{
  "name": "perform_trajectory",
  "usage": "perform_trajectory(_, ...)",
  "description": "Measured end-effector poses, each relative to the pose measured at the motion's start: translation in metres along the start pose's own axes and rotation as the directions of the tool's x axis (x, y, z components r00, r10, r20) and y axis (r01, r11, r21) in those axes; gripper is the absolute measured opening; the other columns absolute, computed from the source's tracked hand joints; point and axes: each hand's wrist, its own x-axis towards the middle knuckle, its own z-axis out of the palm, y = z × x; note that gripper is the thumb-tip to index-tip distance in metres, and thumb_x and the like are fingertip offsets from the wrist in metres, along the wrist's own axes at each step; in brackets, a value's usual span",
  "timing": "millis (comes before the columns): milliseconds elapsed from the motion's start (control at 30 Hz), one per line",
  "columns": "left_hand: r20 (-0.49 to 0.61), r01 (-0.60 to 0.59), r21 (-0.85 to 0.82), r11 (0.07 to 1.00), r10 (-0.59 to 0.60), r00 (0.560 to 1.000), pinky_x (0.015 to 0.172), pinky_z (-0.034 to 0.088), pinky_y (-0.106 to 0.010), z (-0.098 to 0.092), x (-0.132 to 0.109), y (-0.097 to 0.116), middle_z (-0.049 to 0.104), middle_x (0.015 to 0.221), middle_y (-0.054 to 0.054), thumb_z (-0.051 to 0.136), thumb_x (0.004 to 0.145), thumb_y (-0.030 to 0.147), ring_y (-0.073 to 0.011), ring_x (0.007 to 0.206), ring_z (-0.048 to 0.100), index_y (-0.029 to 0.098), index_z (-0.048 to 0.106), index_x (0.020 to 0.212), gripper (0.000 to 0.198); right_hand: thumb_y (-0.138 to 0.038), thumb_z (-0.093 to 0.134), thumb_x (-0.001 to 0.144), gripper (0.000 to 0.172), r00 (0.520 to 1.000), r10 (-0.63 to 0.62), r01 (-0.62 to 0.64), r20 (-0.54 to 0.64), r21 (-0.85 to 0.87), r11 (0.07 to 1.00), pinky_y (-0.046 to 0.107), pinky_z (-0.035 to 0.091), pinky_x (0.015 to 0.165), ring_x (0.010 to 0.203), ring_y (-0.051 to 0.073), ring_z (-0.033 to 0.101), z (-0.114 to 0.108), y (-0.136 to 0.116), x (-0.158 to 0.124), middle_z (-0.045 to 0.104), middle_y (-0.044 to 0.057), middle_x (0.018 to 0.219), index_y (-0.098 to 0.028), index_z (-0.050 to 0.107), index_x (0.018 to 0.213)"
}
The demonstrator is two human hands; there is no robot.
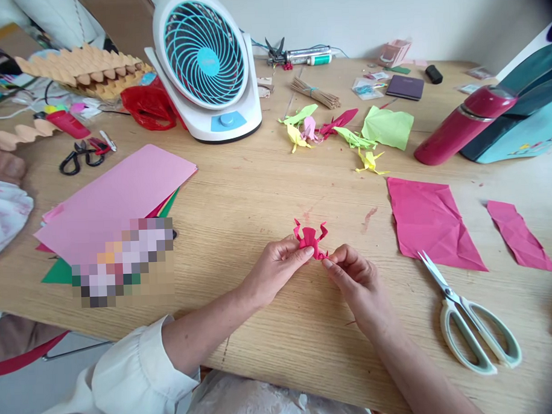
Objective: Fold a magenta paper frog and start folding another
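A small deep-pink origami frog [309, 239] with thin bent legs is held just above the table. My left hand [281, 261] grips its body, thumb on top and fingers underneath. At the frog's lower right, my right hand [357, 279] pinches one of the folded legs between thumb and fingertips. Two opposite legs stick up, away from me. To the right lie a creased deep-pink paper sheet [433, 225] and a narrower pink paper strip [521, 234]. Scissors [455, 303] with pale handles rest near my right forearm, their tips touching the sheet's lower edge.
Several folded paper figures [368, 161] and a green paper piece [388, 127] lie beyond my hands. A white fan [205, 58] stands at the back, a red thermos [466, 125] at the right. Coloured paper sheets [121, 188] are stacked left. Another person's sleeve [7, 216] shows at the left edge.
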Motion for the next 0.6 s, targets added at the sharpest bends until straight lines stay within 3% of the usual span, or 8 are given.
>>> perform_trajectory(200,0.008,0.002,-0.056,0.998,-0.001,1.0,0.086,0.044,-0.029,0.0,0.0015,0.0037,0.072,0.091,-0.005,0.067,0.086,0.042,-0.0175,0.091,0.062,0.017,0.076,0.091,0.027,-0.048,0.076,0.076,0.036,0.999,0.031,-0.031,0.03,-0.015,0.999,0.024,0.024,0.047,0.052,0.01,0.031,0.0026,0.0001,0.0004,0.044,-0.005,0.057,-0.02,0.055,0.07)
perform_trajectory(400,-0.03,0.026,-0.109,0.994,-0.029,0.999,0.071,0.039,-0.023,0.0014,0.0021,0.0078,0.058,0.073,0.002,0.075,0.079,0.041,-0.0105,0.071,0.05,0.015,0.062,0.074,0.029,-0.047,0.076,0.077,0.035,0.999,0.012,-0.011,0.029,-0.043,0.999,0.024,0.025,0.047,0.052,0.01,0.031,0.002,0.0018,-0.0014,0.043,-0.005,0.057,-0.021,0.055,0.068)
perform_trajectory(600,0.016,0.04,-0.089,0.995,-0.039,0.999,0.075,0.038,-0.025,-0.003,0.0023,0.0054,0.056,0.075,0.002,0.073,0.08,0.04,-0.0117,0.075,0.049,0.015,0.061,0.076,0.028,-0.047,0.07,0.083,0.037,0.998,-0.022,0.028,0.065,-0.091,0.995,0.025,0.022,0.048,0.051,0.009,0.028,0.001,-0.0023,-0.0018,0.038,-0.006,0.055,-0.021,0.05,0.067)
